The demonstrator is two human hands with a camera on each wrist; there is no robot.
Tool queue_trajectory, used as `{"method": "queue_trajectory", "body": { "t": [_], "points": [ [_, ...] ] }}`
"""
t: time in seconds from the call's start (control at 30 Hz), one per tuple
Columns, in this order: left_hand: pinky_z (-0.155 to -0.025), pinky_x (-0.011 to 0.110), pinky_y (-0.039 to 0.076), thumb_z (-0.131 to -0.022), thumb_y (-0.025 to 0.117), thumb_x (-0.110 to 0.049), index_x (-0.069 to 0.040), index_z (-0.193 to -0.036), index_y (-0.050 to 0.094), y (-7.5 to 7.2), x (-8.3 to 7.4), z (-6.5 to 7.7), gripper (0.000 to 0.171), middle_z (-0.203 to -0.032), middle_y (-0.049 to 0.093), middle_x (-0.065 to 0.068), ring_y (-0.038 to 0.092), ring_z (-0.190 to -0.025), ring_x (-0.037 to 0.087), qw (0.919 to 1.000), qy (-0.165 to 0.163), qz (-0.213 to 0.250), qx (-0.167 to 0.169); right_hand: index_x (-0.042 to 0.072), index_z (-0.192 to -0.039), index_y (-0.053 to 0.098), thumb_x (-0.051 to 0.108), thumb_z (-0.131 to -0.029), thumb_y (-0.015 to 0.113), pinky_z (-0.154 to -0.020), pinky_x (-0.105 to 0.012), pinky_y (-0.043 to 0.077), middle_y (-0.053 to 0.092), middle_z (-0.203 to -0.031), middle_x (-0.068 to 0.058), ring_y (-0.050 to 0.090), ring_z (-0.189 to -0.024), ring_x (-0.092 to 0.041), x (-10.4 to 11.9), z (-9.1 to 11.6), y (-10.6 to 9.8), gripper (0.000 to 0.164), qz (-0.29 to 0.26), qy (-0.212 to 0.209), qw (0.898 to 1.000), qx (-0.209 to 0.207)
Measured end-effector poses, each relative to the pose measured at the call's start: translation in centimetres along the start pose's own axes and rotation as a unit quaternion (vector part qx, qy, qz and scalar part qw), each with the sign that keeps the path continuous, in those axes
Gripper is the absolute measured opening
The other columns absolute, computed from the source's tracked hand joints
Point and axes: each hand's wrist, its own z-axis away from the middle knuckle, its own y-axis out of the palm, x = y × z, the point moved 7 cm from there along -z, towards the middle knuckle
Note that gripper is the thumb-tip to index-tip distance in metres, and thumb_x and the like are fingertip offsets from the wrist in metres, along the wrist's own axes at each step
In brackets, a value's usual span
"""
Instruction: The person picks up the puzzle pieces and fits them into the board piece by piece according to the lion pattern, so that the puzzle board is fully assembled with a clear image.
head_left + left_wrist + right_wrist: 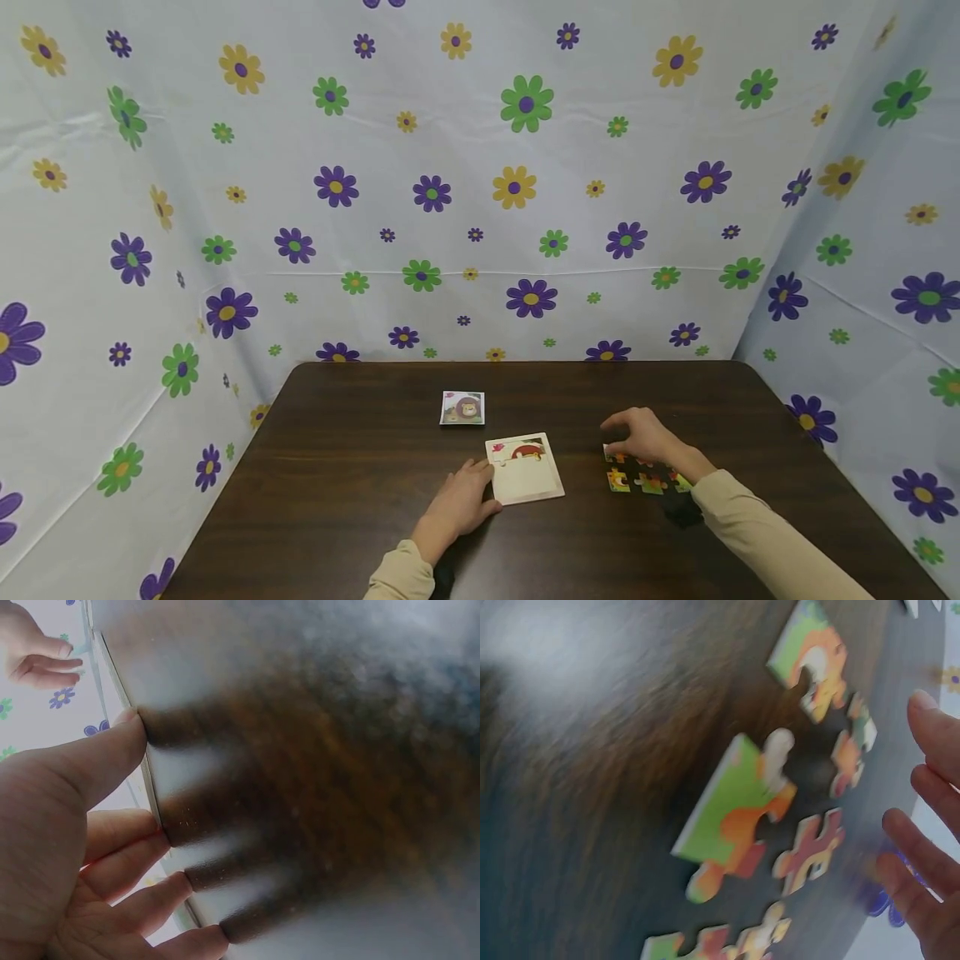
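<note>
A square wooden puzzle board (527, 486) lies on the table, with joined lion-picture pieces (522, 450) along its far side. My left hand (461, 497) rests at the board's left edge. In the left wrist view, the thumb and fingertips of the left hand (52, 847) touch the table along the edge. Above several loose jigsaw pieces (618, 481) to the right of the board hovers my right hand (649, 437), fingers apart and loosely bent, holding nothing visible. Some pieces are hidden beneath it; the right wrist view shows a green-and-orange jigsaw piece (731, 825) lying flat.
A small lion picture card (462, 409) lies behind the board, toward the table's far side. The dark wooden table (337, 467) is surrounded by a flower-patterned curtain (480, 150) at the back and both sides.
</note>
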Motion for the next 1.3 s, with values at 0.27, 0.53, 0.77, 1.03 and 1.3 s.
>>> {"method": "queue_trajectory", "body": {
  "t": [0.27,0.53,0.77,1.03,1.3],
  "points": [
    [-0.086,0.065,0.044,-0.081,0.076,-0.028,-0.006,-0.106,0.062,-0.1,0.0,0.0,0.036,-0.130,0.058,0.014,0.051,-0.120,0.042,1.0000,0.000,0.006,-0.004,0.001,-0.099,0.069,0.018,-0.074,0.083,-0.056,-0.030,0.049,0.065,-0.096,-0.011,0.055,-0.064,-0.012,-1.6,0.5,0.1,0.033,0.018,0.025,0.999,0.022],
    [-0.086,0.066,0.044,-0.081,0.076,-0.028,-0.006,-0.106,0.062,-0.1,-0.1,0.0,0.037,-0.131,0.058,0.014,0.051,-0.120,0.042,1.0000,-0.004,0.007,0.000,0.003,-0.092,0.067,0.019,-0.071,0.085,-0.065,-0.034,0.049,0.063,-0.082,-0.001,0.057,-0.074,-0.017,-1.8,0.7,0.6,0.032,0.020,-0.002,1.000,0.021],
    [-0.086,0.065,0.044,-0.081,0.076,-0.028,-0.006,-0.106,0.062,0.0,-0.1,0.0,0.036,-0.131,0.058,0.014,0.051,-0.120,0.042,1.0000,-0.003,0.004,0.001,0.006,-0.084,0.065,0.017,-0.073,0.083,-0.061,-0.030,0.047,0.061,-0.077,0.001,0.054,-0.069,-0.012,-1.7,0.8,0.7,0.025,0.028,-0.028,0.999,0.009],
    [-0.085,0.065,0.044,-0.081,0.076,-0.027,-0.006,-0.104,0.062,-0.2,-0.2,0.0,0.034,-0.130,0.058,0.014,0.052,-0.120,0.042,1.0000,0.001,0.003,-0.001,0.008,-0.080,0.055,0.012,-0.073,0.083,-0.058,-0.028,0.042,0.055,-0.073,0.003,0.048,-0.065,-0.007,-1.5,0.8,0.7,0.029,0.018,-0.017,1.000,-0.003],
    [-0.085,0.066,0.044,-0.081,0.077,-0.027,-0.007,-0.101,0.061,-0.2,-0.1,0.1,0.032,-0.130,0.058,0.014,0.052,-0.120,0.043,1.0000,0.002,0.006,-0.005,0.008,-0.079,0.056,0.001,-0.079,0.075,-0.054,-0.025,0.041,0.060,-0.067,0.005,0.052,-0.059,-0.003,0.5,0.3,0.3,0.019,-0.010,-0.037,0.998,-0.044]
  ]
}}
